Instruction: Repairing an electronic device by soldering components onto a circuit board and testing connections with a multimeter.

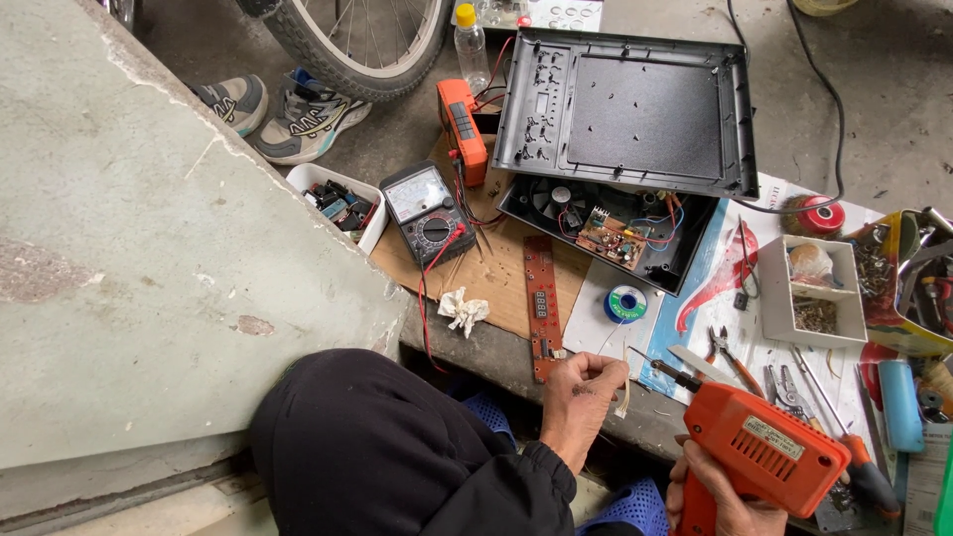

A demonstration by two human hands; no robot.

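Hands, 2, bare. Right hand (717, 488) wrapped tight round grip of orange soldering gun (756, 452), tip aimed left toward left hand (584, 392). Left hand pinched shut on thin solder wire (608, 337) running up to blue solder spool (625, 303); also seems to hold a pale strip, can't tell what. Red circuit strip (542, 306) just beside left hand, on cardboard (496, 283). Risks, est.: hot tip near fingers, burn poss.; wire could snag spool and drag it. Room: concrete slab (149, 228) edge hems left side; pliers (730, 352), screwdriver (844, 442), parts tray (809, 293) crowd right; opened appliance case (625, 129) and multimeter (429, 213) ahead. Little free floor.
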